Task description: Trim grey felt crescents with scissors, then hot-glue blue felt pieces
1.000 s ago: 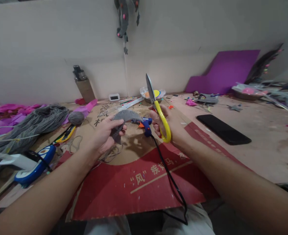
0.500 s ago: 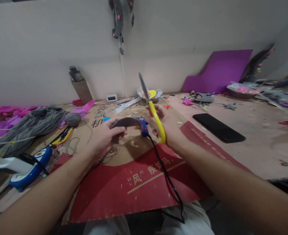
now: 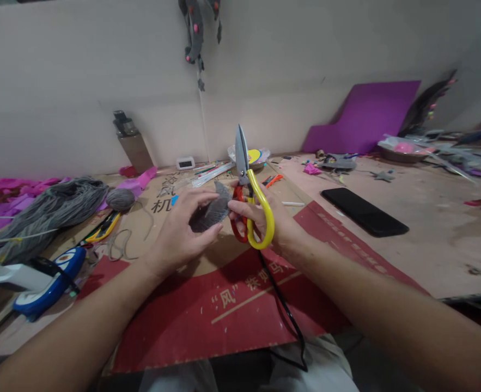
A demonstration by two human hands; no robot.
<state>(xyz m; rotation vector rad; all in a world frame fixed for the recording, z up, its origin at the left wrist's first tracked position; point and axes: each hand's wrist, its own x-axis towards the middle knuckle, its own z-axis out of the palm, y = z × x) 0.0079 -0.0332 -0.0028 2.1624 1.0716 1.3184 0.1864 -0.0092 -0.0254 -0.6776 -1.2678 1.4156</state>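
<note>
Mid-frame we see scissors with silver-grey blades, one yellow handle and one red, and left of them a grey piece with fine ridges. Lower down, we find cardboard in red and tan, with black characters on the tan and pale ones on the red. On the right we have a black phone and a plain purple board; on the left, grey yarn, pink cloth and a blue-and-white socket block

Scissors in right hand, gray crescent in left hand
</note>
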